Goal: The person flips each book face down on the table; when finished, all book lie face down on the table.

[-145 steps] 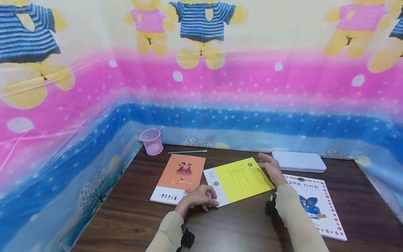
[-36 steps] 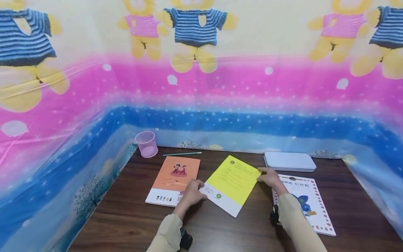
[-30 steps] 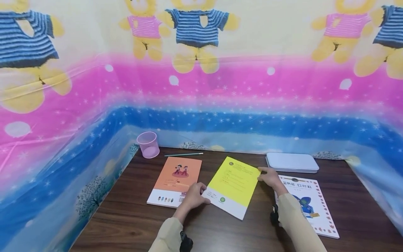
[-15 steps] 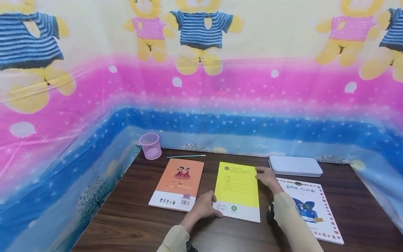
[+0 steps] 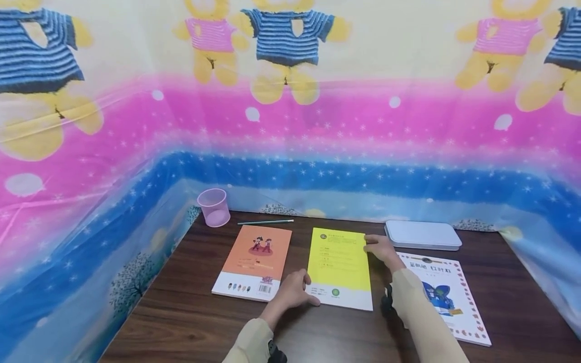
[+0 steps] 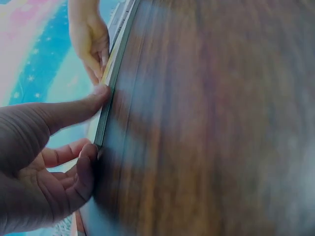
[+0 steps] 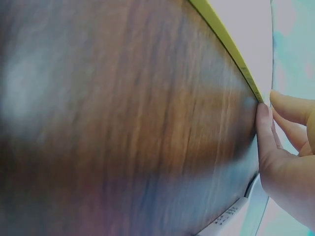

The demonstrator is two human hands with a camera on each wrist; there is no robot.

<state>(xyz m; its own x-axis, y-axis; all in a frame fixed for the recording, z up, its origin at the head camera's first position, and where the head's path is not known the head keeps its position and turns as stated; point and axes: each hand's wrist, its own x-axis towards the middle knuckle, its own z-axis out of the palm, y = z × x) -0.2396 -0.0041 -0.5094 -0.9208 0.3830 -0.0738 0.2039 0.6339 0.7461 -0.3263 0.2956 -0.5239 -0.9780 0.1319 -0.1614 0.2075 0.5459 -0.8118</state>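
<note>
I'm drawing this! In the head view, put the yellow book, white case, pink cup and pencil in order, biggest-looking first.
By space covered:
1. Yellow book
2. White case
3. Pink cup
4. Pencil, though it's longer than the cup is wide

The head view is bright, with a soft shine on the table (image 5: 172,312) at six o'clock. Both wrist views look darker and blurry, and the cloth (image 7: 293,39) at two o'clock looks too pale in the right one
</note>
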